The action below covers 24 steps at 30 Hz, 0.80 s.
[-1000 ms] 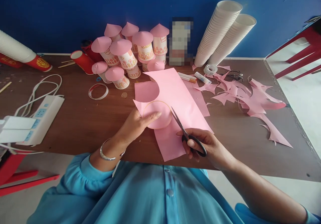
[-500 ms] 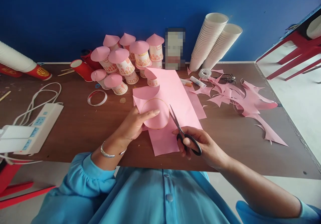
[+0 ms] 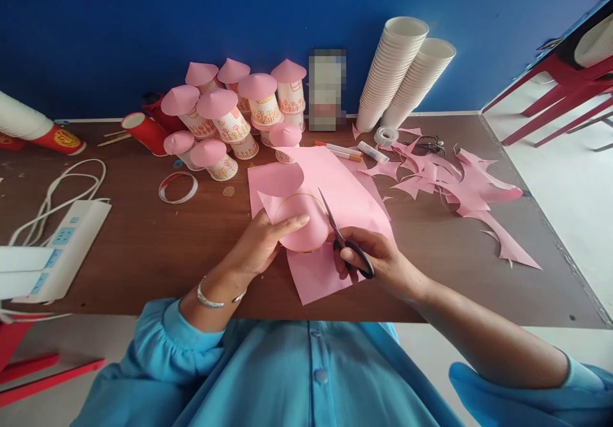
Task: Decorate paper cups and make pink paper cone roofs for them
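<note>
A sheet of pink paper [image 3: 347,187] with a circle drawn in a yellowish line is pinched in my left hand [image 3: 268,242], the thumb lying across the circle and the fingers underneath. The paper's edge is cut away in a curve along the circle. My right hand [image 3: 366,254] grips black-handled scissors [image 3: 336,230], fingers through the loops. Their blades point up and away at the circle's right edge; whether they are parted I cannot tell. More pink paper [image 3: 313,277] lies beneath on the table.
Several decorated paper cups with pink cone roofs [image 3: 218,104] stand at the back left. Two tall stacks of white cups [image 3: 393,73] lean on the blue wall. Pink scraps [image 3: 483,187], a glue stick [image 3: 373,152] and tape [image 3: 386,136] lie right; a power strip [image 3: 79,242] lies left.
The pink sheet has shifted and turned slightly, its far corner now lower. My right hand and the scissors have moved a little left and up, closer to the circle. The camera view has shifted slightly.
</note>
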Tool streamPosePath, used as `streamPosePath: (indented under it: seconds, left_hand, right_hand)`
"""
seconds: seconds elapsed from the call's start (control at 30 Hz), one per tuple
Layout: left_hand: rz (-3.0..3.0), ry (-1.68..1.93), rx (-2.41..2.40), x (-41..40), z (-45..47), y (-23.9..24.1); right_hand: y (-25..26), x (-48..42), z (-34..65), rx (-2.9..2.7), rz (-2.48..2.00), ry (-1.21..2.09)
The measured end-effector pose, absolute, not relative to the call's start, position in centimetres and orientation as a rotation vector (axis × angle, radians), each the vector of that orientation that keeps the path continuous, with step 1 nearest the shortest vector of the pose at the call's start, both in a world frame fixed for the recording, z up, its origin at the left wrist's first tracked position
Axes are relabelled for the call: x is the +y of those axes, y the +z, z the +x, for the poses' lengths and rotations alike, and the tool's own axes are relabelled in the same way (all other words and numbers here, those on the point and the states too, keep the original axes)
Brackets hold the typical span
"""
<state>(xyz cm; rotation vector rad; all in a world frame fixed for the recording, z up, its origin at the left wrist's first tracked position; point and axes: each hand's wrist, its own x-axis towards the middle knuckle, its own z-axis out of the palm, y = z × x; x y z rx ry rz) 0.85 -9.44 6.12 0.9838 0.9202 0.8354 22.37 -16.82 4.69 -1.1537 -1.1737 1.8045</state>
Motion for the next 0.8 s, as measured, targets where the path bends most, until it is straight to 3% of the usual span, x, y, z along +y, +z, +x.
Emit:
streamPosePath:
  seconds: [0.8]
  left_hand:
    - [0.967,0.852,0.916,-9.4,0.2,5.2]
  right_hand:
    - [4.5,-15.1,22.8,-1.306,-1.081,1.835]
